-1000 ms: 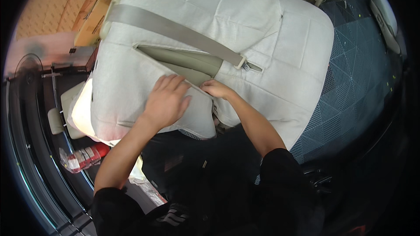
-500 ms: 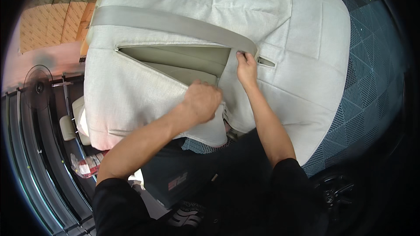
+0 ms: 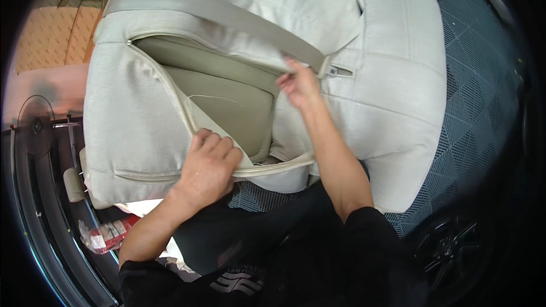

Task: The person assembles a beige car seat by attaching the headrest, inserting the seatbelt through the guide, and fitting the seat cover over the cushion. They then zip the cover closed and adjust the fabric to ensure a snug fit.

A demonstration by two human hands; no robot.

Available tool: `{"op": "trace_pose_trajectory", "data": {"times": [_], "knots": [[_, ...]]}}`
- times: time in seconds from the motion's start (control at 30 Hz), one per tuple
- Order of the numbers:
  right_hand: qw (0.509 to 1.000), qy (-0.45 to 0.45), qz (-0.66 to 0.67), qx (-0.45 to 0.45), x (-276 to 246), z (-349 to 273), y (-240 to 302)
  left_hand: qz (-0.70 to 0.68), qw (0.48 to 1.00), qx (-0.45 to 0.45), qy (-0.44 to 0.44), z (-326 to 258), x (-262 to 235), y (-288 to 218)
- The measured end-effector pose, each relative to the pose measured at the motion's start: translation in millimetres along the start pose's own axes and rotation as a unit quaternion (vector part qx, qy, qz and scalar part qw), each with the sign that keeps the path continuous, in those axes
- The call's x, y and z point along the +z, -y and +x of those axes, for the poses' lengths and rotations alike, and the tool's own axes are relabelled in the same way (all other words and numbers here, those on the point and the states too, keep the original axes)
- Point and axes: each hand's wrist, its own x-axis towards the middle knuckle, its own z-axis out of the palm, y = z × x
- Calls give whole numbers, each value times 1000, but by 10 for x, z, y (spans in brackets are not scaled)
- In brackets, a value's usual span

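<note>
The left hand (image 3: pixel 209 166) clamps its fingers on the pale fabric seat cover (image 3: pixel 133 125) at the opened seam, baring the foam cushion (image 3: pixel 227 94). The right hand (image 3: pixel 300 83) apparently pinches the cover's upper edge beside the zipper pull (image 3: pixel 339 71).

Pale grey cover (image 3: pixel 392 96), olive cushion (image 3: pixel 227 99)

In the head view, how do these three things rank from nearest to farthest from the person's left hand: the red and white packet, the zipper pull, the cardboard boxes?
Measured from the left hand:
1. Red and white packet, below and to the left of the hand, on the floor.
2. Zipper pull, up and to the right, beside the right hand.
3. Cardboard boxes, far up and to the left, past the seat cover's edge.
</note>
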Motion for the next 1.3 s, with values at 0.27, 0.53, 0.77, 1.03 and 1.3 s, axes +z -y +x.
{"op": "trace_pose_trajectory", "data": {"times": [0.27,0.53,0.77,1.03,1.3], "knots": [[980,192,-35,-42,1157,-904,-268,53,998,-5,17,267,187,36],[642,96,-661,-376,-180,-652,196,95,993,51,-41,239,84,-186],[369,69,-668,-643,524,-670,295,46,984,116,-125,451,146,-328],[419,146,-660,-607,445,-586,702,163,966,91,-180,613,241,299],[428,102,-745,-501,156,-414,650,151,932,63,-323,1066,679,612]]}}
